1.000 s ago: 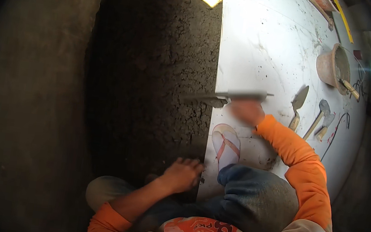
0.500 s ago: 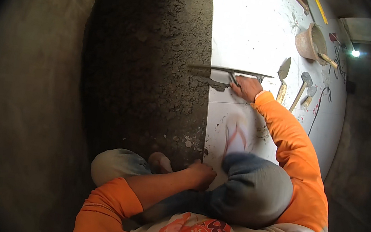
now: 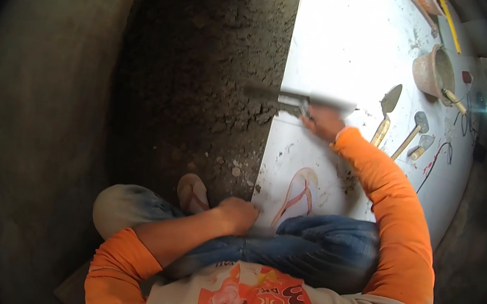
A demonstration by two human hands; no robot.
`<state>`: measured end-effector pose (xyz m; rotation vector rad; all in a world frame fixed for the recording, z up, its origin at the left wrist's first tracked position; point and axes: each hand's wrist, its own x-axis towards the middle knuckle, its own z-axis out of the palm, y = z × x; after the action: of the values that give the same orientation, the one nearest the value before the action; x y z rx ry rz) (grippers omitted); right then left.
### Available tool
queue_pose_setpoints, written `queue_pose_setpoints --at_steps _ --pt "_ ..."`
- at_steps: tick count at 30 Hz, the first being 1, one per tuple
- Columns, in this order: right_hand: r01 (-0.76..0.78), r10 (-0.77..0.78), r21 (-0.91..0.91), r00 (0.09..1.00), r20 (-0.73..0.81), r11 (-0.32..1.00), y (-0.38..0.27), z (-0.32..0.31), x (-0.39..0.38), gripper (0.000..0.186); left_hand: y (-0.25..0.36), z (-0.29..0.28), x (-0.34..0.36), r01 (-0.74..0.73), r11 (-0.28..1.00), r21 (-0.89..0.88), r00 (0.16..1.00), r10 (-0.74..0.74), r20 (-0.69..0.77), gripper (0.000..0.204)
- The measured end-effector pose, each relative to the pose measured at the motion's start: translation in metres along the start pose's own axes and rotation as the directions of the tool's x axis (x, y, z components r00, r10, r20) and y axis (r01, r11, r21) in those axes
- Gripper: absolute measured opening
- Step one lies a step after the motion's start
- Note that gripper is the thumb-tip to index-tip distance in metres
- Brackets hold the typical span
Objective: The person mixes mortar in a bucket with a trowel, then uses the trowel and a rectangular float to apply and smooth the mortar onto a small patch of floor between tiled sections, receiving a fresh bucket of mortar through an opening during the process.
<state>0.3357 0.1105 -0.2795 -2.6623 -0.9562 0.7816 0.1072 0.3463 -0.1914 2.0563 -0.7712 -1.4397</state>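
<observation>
My right hand [image 3: 323, 124] is closed around the handle of a long, flat finishing trowel [image 3: 263, 92], whose blade is smeared by motion. The blade spans the straight border between the dark, rough mortar [image 3: 203, 86] on the left and the white tiles [image 3: 354, 44] on the right. Lower down, my left hand [image 3: 239, 214] is closed beside that border, in front of my knees; whatever its fingers hold, if anything, is hidden.
On the tiles to the right lie a pointed trowel [image 3: 391, 100], a mallet [image 3: 421, 122] and a small scraper [image 3: 425, 143]. Behind them stands a bucket [image 3: 431, 72] with a wooden-handled tool. My flip-flops [image 3: 304, 181] straddle the border. A bare wall [image 3: 49, 98] rises at left.
The view has shifted, so the tools on the tiles sit farther right. My left hand shows farther left in the picture. The trowel stays in my right hand, its blade now blurred.
</observation>
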Motion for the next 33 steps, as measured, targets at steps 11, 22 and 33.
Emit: queue_pose_setpoints --at_steps 11,22,33 --pt "-0.583 0.455 -0.214 0.773 -0.443 0.784 0.266 -0.048 0.008 0.065 0.048 -0.015 -0.099 0.126 0.809 -0.574 0.974 -0.210 -0.082 0.019" --pt "-0.122 -0.235 0.513 0.782 0.577 0.850 -0.140 -0.146 -0.145 0.028 0.036 -0.021 -0.133 0.059 0.691 -0.720 0.962 -0.233 -0.145 0.028" --pt "-0.494 0.448 0.802 0.833 0.326 0.336 -0.216 -0.084 -0.217 0.017 0.022 0.009 -0.142 -0.018 -0.056 -0.998 0.905 -0.425 0.007 0.024"
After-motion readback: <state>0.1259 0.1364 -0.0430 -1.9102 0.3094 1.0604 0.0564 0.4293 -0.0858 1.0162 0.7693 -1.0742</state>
